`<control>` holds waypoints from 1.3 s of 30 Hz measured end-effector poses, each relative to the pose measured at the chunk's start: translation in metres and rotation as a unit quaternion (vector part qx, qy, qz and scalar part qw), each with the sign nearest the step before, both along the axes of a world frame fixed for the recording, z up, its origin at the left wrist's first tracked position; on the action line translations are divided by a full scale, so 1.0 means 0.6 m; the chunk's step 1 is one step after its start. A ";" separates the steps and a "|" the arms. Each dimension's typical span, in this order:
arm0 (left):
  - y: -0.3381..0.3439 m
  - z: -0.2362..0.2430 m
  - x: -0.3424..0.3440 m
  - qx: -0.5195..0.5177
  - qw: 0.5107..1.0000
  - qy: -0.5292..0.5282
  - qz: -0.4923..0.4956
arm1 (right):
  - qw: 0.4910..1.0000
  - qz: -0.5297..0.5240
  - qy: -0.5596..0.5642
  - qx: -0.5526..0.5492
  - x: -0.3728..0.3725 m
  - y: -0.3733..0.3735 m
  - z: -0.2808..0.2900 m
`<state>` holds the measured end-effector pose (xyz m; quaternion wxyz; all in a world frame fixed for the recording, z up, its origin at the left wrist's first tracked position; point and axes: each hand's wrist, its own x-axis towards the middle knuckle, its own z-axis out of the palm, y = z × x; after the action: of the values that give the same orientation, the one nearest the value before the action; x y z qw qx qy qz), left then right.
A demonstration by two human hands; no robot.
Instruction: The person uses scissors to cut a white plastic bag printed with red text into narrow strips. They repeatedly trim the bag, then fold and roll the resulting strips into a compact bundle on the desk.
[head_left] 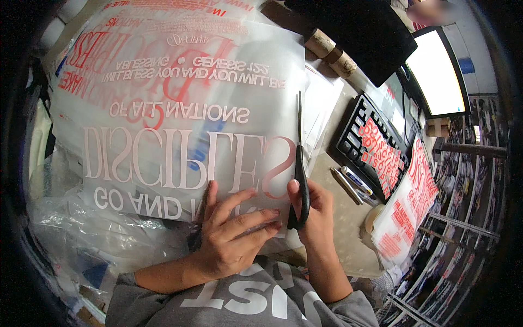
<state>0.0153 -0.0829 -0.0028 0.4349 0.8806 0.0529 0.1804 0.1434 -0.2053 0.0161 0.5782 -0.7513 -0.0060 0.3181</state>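
Observation:
A translucent film sheet (272, 49) with mirrored white lettering lies across the pile in front of me. My left hand (234, 234) rests on its near edge, fingers spread flat over the print. Upright along the sheet's right edge stand black-handled scissors (299, 163), their blades pointing away from me and looking closed together. My right hand (317, 210) grips them with the thumb at the handle loops. Whether the blades touch the film I cannot tell.
More film with red lettering (90, 49) lies beneath at the far left. Crumpled clear plastic (103, 234) sits near left. On the right are a black keyboard (351, 133), pens (357, 182), a tape roll (372, 219), printed strips (400, 218), cardboard tubes (331, 53) and a lit monitor (438, 71).

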 end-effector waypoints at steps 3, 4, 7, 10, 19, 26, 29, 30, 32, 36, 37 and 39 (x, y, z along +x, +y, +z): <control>0.003 -0.002 -0.004 0.000 1.000 -0.002 0.004 | 1.000 0.007 0.005 -0.002 0.001 0.008 0.004; 0.003 -0.003 -0.004 0.001 1.000 -0.006 0.007 | 1.000 0.007 0.003 -0.007 0.000 0.008 0.004; 0.003 -0.005 -0.006 -0.001 1.000 -0.014 0.010 | 1.000 0.004 -0.021 0.001 -0.002 0.010 -0.005; 0.003 -0.008 -0.009 0.012 1.000 -0.017 0.006 | 0.999 0.000 -0.041 -0.003 0.004 0.020 -0.009; 0.000 -0.018 -0.025 0.015 0.999 -0.031 -0.013 | 0.991 0.015 -0.123 -0.041 0.079 0.066 -0.013; -0.002 -0.022 -0.046 0.037 0.998 -0.026 -0.033 | 0.990 0.029 -0.117 -0.075 0.146 0.096 -0.014; 0.002 -0.022 -0.048 0.048 0.998 -0.029 -0.026 | 0.986 0.052 -0.134 -0.084 0.157 0.095 -0.021; 0.006 -0.015 -0.048 0.035 0.999 -0.022 -0.027 | 0.986 0.055 -0.134 -0.087 0.155 0.098 -0.020; 0.020 0.005 -0.046 0.014 1.000 -0.006 -0.023 | 0.991 0.035 -0.127 -0.006 0.143 0.084 -0.015; 0.115 0.015 -0.072 0.086 0.978 -0.036 0.184 | 0.991 0.020 -0.119 0.053 0.124 0.013 0.003; 0.154 0.015 -0.083 0.118 0.951 -0.051 0.281 | 0.986 0.033 -0.151 0.060 0.120 -0.012 0.006; 0.216 0.027 -0.112 0.227 0.882 0.063 0.409 | 0.981 0.047 -0.178 0.062 0.116 -0.060 -0.002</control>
<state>-0.0520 0.0467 0.0131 0.1068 0.8650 0.3929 0.2933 0.2129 -0.2414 0.0148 0.5974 -0.7576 -0.1642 0.2052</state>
